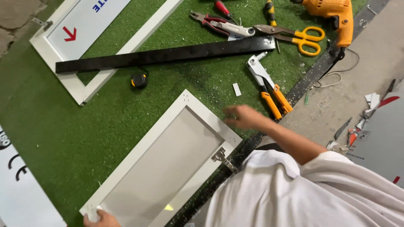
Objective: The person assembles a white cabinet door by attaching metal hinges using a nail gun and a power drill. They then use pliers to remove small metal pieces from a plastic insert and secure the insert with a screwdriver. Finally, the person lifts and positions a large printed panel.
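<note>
step: steadying white frame (162, 162) on green turf (63, 126), likely positioning
left hand (101, 218): clenched on frame corner, 7 o'clock
right hand (244, 117): blurred, grip unclear, over far corner, 3 o'clock
next: needs firm hold of both corners
nearby: rivet tool (267, 86), 1 o'clock

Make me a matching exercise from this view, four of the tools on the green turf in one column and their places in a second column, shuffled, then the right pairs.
Things
1. yellow power drill
2. small black and yellow tape measure
3. rivet tool with orange handles
4. snips with yellow handles

Places
A. just below the long black metal bar, toward its left end
B. top right corner of the turf
C. nearest the reaching right hand
D. between the red-handled pliers and the drill

Pairs: 1-B, 2-A, 3-C, 4-D
</note>
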